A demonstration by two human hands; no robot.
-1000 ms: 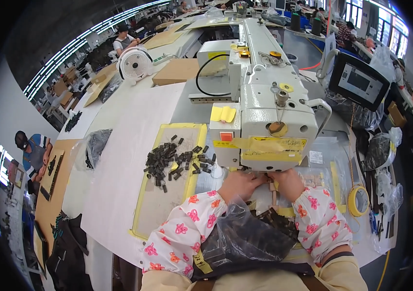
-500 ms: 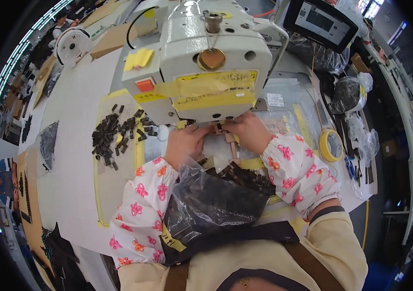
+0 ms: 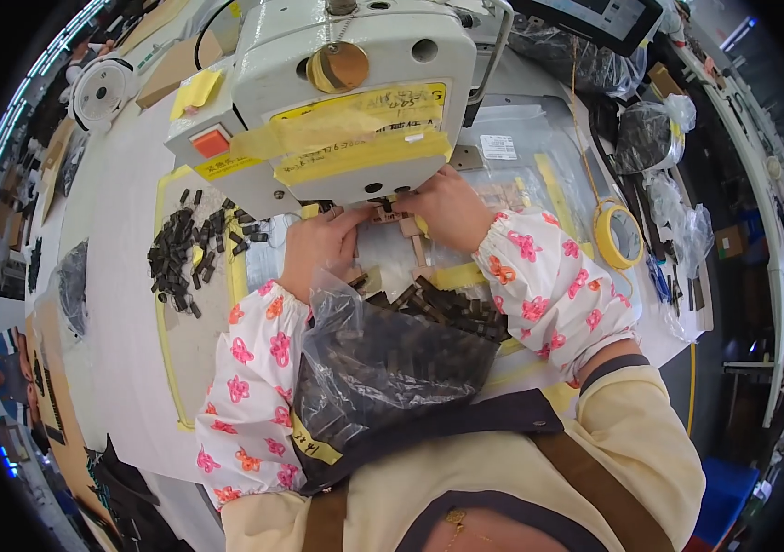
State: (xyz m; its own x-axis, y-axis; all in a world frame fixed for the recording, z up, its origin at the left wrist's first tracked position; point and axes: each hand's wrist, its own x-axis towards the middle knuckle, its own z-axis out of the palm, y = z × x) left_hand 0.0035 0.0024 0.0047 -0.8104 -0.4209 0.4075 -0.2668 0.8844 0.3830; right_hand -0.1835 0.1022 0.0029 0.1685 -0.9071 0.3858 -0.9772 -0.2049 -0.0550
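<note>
My left hand [image 3: 316,248] reaches under the head of a grey-white industrial sewing machine [image 3: 355,69], its fingers closed and the forefinger stretched toward a small dark piece [image 3: 386,209]. From the other side comes my right hand [image 3: 452,212], thumb and fingers pinched beside that same piece. The piece sits on a pinkish-brown block, and fingertips and machine hide part of it. In front of my wrists lies a clear plastic bag [image 3: 383,368] with many short dark strips [image 3: 452,308] spilling from its mouth.
Left of the machine, a heap of small dark folded pieces [image 3: 180,253] lies on a yellow-taped board. Farther right are a yellow tape roll [image 3: 617,235], blue-handled tools [image 3: 658,281] and plastic bags [image 3: 651,136]. A white fan [image 3: 103,95] stands at the far left.
The whole view has shifted, so machine, heap and hands sit farther left and mostly higher. Both hands stay under the machine head, with only slight finger movement.
</note>
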